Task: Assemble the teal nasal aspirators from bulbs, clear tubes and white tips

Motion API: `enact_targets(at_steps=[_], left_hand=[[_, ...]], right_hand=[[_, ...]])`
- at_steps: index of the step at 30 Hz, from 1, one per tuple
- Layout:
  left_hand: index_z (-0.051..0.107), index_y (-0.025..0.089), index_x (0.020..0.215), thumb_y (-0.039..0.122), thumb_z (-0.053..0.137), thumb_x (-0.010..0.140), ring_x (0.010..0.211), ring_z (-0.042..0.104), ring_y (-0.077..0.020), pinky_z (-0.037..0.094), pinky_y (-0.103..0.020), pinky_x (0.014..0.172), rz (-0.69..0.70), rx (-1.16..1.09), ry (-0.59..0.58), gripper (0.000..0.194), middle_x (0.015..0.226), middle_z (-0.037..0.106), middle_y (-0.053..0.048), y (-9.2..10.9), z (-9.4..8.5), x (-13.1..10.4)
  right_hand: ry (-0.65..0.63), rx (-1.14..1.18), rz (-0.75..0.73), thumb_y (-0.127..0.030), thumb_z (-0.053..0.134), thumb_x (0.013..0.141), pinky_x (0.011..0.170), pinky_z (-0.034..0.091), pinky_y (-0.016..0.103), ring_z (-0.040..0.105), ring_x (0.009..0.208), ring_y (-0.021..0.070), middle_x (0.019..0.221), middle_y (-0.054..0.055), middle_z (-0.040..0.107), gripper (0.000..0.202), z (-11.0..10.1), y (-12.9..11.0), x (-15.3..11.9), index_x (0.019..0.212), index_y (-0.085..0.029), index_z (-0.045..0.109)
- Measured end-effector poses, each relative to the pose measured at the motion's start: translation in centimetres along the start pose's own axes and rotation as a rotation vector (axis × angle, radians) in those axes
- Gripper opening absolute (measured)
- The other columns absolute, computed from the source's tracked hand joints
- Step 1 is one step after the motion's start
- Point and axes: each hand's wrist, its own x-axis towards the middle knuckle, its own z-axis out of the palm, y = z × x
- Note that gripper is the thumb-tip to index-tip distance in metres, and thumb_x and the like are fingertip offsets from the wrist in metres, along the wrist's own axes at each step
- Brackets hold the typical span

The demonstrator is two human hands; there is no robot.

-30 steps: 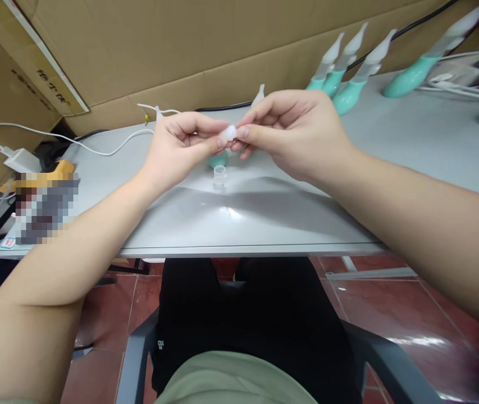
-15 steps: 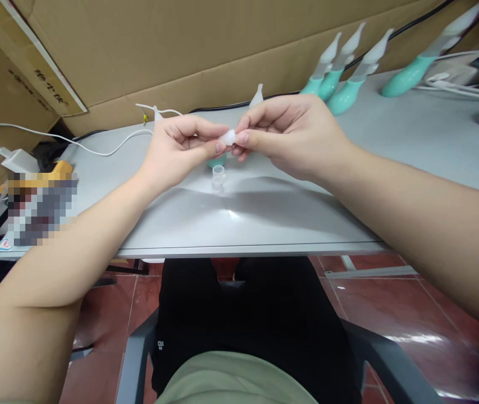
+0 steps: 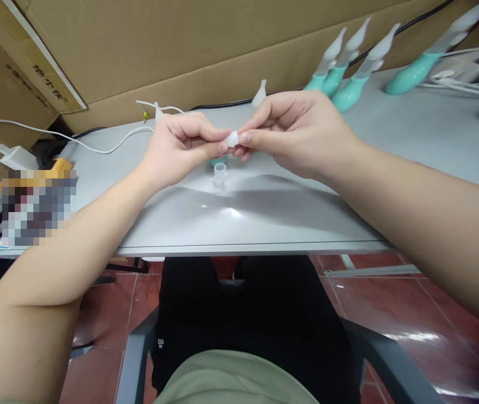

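Between my hands, above the grey table, is a small white plastic piece (image 3: 232,139). My left hand (image 3: 184,147) pinches its left side with thumb and forefinger. The thumb and fingers of my right hand (image 3: 287,132) close on its right side. Just below, a clear cup-like part (image 3: 219,173) stands on the table. Behind it a teal bulb (image 3: 218,160) shows in part under my fingers. A white pointed tip (image 3: 260,94) stands behind my right hand, and another white tip (image 3: 158,112) rises behind my left hand.
Several teal bulbs with white nozzles, one nearest the middle (image 3: 351,92), stand at the back right. A white cable and adapter (image 3: 18,159) lie at the left, near a blurred-out item (image 3: 41,207). Cardboard (image 3: 180,50) lines the back. The table's front edge (image 3: 247,248) is near my lap.
Both hands have shifted slightly to the right with the white piece between them. The view has moved a little. My grips look much the same.
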Motion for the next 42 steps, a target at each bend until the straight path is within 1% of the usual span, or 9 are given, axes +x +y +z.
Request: enact_targets(at_steps=[6, 12, 15, 18, 22, 27, 31, 35, 42], left_hand=[[0.098, 0.025, 0.103, 0.049, 0.117, 0.092, 0.088, 0.087, -0.0236, 0.083, -0.044, 0.083, 0.043, -0.045, -0.064, 0.032, 0.091, 0.081, -0.004, 0.6, -0.3, -0.2], [0.098, 0.026, 0.101, 0.063, 0.118, 0.089, 0.085, 0.083, -0.0234, 0.079, -0.044, 0.080, 0.043, -0.007, -0.077, 0.045, 0.089, 0.079, -0.005, 0.6, -0.4, -0.3], [0.099, 0.025, 0.101, 0.064, 0.117, 0.091, 0.081, 0.080, -0.0217, 0.076, -0.043, 0.076, 0.051, -0.017, -0.121, 0.044, 0.089, 0.078, -0.006, 0.8, -0.4, -0.1], [0.096, 0.026, 0.098, 0.068, 0.117, 0.087, 0.079, 0.078, -0.0215, 0.074, -0.041, 0.070, 0.045, 0.011, -0.118, 0.049, 0.086, 0.075, -0.005, 1.7, -0.6, 0.1], [0.097, 0.029, 0.103, 0.067, 0.113, 0.092, 0.082, 0.080, -0.0232, 0.071, -0.041, 0.070, 0.090, 0.061, -0.078, 0.042, 0.090, 0.079, -0.007, 3.9, -1.4, 0.2], [0.102, 0.033, 0.100, 0.033, 0.100, 0.095, 0.074, 0.078, -0.0195, 0.063, -0.034, 0.062, 0.208, 0.112, -0.181, 0.006, 0.084, 0.085, -0.005, 6.3, -2.5, 0.3], [0.103, 0.034, 0.103, 0.012, 0.086, 0.085, 0.068, 0.076, -0.0142, 0.060, -0.026, 0.060, 0.193, 0.190, -0.483, 0.033, 0.087, 0.089, -0.001, 7.8, -3.0, 0.4], [0.101, 0.030, 0.103, 0.013, 0.083, 0.090, 0.068, 0.080, -0.0134, 0.065, -0.025, 0.065, 0.076, 0.260, -0.684, 0.029, 0.093, 0.093, -0.001, 8.5, -2.8, 0.4], [0.102, 0.030, 0.110, 0.022, 0.091, 0.094, 0.072, 0.086, -0.0167, 0.073, -0.028, 0.072, -0.016, 0.239, -0.678, 0.022, 0.099, 0.096, -0.003, 7.3, -2.7, 0.2]], right_hand=[[-0.131, 0.057, 0.085, -0.043, 0.130, 0.084, 0.093, 0.074, 0.040, 0.082, 0.089, 0.0207, 0.098, 0.007, 0.088, 0.054, -1.8, 1.3, 0.7, 0.089, -0.024, 0.080], [-0.161, 0.092, 0.089, -0.045, 0.132, 0.082, 0.085, 0.073, 0.034, 0.082, 0.085, 0.0178, 0.097, 0.004, 0.088, 0.055, -1.8, 1.7, 0.9, 0.091, -0.022, 0.082], [-0.196, 0.113, 0.115, -0.056, 0.135, 0.072, 0.076, 0.070, 0.031, 0.080, 0.079, 0.0168, 0.092, 0.004, 0.086, 0.064, -1.8, 1.9, 1.2, 0.091, -0.021, 0.084], [-0.251, 0.093, 0.157, -0.065, 0.134, 0.068, 0.071, 0.067, 0.031, 0.077, 0.074, 0.0160, 0.088, 0.003, 0.084, 0.070, -1.9, 1.5, 1.6, 0.092, -0.020, 0.085], [-0.329, -0.016, 0.151, -0.074, 0.129, 0.074, 0.065, 0.062, 0.030, 0.076, 0.073, 0.0171, 0.086, 0.003, 0.082, 0.071, -2.3, 0.3, 1.5, 0.095, -0.021, 0.087], [-0.365, -0.398, 0.144, -0.055, 0.120, 0.095, 0.060, 0.048, 0.033, 0.063, 0.063, 0.0136, 0.077, 0.001, 0.077, 0.045, -3.3, -0.5, 1.0, 0.096, -0.021, 0.092], [-0.407, -0.651, 0.089, -0.041, 0.108, 0.097, 0.069, 0.045, 0.036, 0.062, 0.069, 0.0153, 0.078, 0.000, 0.077, 0.021, -3.4, 0.0, 1.1, 0.097, -0.023, 0.097], [-0.453, -0.802, 0.086, -0.034, 0.093, 0.098, 0.076, 0.045, 0.038, 0.064, 0.076, 0.0192, 0.079, -0.001, 0.076, 0.011, -2.9, 0.1, 1.3, 0.103, -0.026, 0.100], [-0.441, -0.859, 0.152, -0.018, 0.081, 0.105, 0.082, 0.041, 0.040, 0.058, 0.080, 0.0183, 0.077, 0.000, 0.071, 0.016, -2.2, -0.9, 0.9, 0.107, -0.020, 0.097]])
